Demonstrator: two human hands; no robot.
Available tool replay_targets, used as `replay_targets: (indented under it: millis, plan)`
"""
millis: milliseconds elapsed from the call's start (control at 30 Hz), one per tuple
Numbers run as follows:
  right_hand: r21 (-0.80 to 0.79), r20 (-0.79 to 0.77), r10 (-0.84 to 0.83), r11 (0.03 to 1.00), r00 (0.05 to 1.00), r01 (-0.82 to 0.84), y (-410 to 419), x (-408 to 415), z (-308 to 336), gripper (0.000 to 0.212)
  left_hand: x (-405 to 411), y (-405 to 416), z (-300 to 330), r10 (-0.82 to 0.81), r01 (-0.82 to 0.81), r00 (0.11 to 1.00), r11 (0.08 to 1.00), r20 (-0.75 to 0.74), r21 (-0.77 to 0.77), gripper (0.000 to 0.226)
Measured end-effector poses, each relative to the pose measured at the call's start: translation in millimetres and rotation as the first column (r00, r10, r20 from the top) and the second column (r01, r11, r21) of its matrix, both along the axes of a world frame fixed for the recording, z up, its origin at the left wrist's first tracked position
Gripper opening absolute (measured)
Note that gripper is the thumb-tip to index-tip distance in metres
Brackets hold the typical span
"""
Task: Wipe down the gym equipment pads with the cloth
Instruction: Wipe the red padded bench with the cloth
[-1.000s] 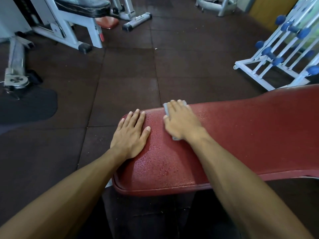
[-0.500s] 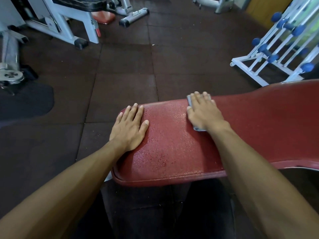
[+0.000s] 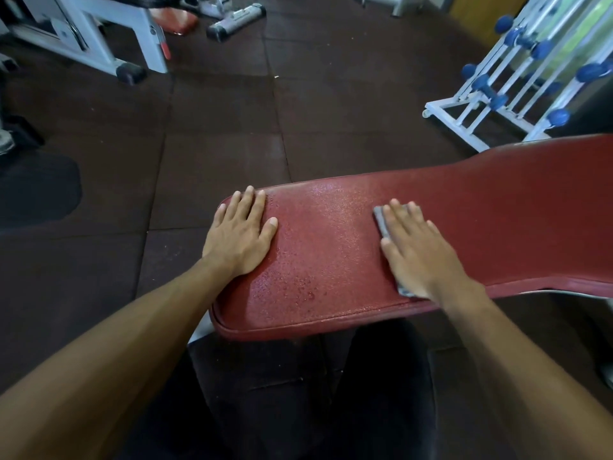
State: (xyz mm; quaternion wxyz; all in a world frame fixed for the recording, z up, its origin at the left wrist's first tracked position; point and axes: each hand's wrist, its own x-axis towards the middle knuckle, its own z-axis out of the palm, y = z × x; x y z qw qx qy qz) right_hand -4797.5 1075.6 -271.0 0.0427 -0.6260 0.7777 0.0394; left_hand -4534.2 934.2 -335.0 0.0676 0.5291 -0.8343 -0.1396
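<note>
Both hands lie flat on the red bench pad, fingers straight and pointing away from the person. The left hand rests with nothing under it on the pad's rounded near-left end, its thumb spread toward the middle. The right hand presses down on a grey cloth further along the pad to the right, well apart from the left hand.

Most of the cloth is hidden beneath the right palm and fingers; only a narrow strip shows beside the index finger, a sliver between the fingertips, and a small corner near the wrist at the pad's near edge. Its full shape cannot be made out. The visible strip runs from the pad's near edge toward its far edge, across the pad's length.

The pad's long axis runs from the left end out to the right, widening and rising toward the upper right, where the frame cuts it off. Fine droplets speckle the surface between the hands.

On the dark rubber-tiled floor, a white rack with blue-tipped pegs stands at upper right, partly cropped, and white machine frames sit at upper left, blurred and cut off.
</note>
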Motion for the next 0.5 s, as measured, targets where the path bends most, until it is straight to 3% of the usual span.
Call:
replay_targets:
  millis: [133, 333, 400, 500]
  plan:
    - [-0.022, 0.058, -0.052, 0.998, 0.997, 0.054, -41.8, 19.4, -3.3, 0.061, 0.4, -0.9, 0.3, -0.009, 0.009, 1.0, 1.0, 0.008, 0.0, 0.066]
    - [-0.04, 0.067, 0.293, 0.956, 0.954, -0.291, 12.8, 97.7, -6.6, 0.058, 1.5, -2.4, -0.7, -0.017, 0.017, 1.0, 1.0, -0.004, -0.006, 0.065]
    - [-0.047, 0.059, 0.274, 0.961, 0.96, -0.271, 32.3, 79.0, -7.1, 0.059, 1.7, -1.8, -1.5, -0.018, 0.018, 1.0, 1.0, -0.006, -0.007, 0.065]
    - [-0.036, -0.026, 0.106, 0.994, 0.994, -0.107, 33.2, 33.6, -6.1, 0.063, 2.1, -2.0, -2.9, -0.02, 0.02, 1.0, 1.0, -0.011, -0.014, 0.066]
